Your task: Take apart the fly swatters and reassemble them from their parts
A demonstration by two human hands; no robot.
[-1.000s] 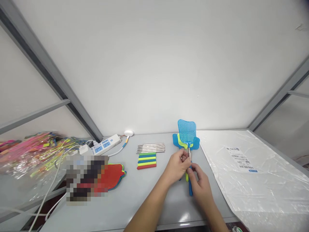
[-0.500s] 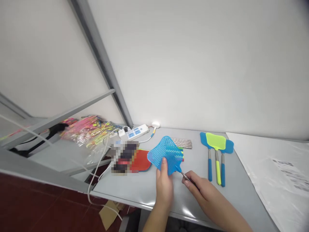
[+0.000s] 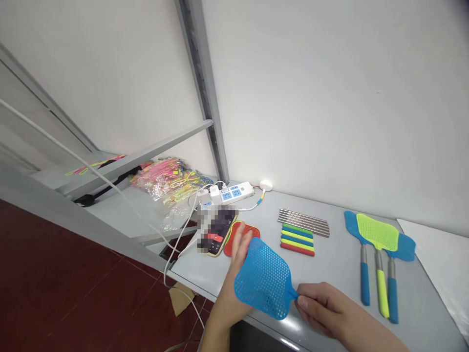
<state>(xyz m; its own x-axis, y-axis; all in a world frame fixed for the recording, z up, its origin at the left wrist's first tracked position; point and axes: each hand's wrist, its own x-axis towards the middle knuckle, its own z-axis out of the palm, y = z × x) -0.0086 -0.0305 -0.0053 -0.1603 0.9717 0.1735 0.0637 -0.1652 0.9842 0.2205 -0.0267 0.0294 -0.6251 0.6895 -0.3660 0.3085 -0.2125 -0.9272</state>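
Observation:
My right hand [image 3: 322, 309] is closed around the neck end of a blue fly swatter [image 3: 264, 279], whose perforated head points left. The fingers hide whatever lies below the neck. Behind that head, my left hand [image 3: 235, 266] has its fingers stretched out, and part of the palm is covered by the mesh. Past the left fingertips lie red swatter heads [image 3: 252, 231] beside a phone [image 3: 222, 232]. Farther back on the table are several coloured grips [image 3: 297, 239] and several thin metal rods [image 3: 304, 222].
Three assembled fly swatters, with a yellow-green one [image 3: 379, 234] on top, lie at the right by a white sheet [image 3: 436, 259]. A power strip [image 3: 236, 193] with cables stands at the back. Bagged colourful items [image 3: 164, 178] fill the left shelf. A grey post [image 3: 208, 93] rises behind.
The view has shifted left. My right hand has moved up to the swatter's neck, hiding the metal shaft. My left thumb no longer presses the head; that hand is now behind it.

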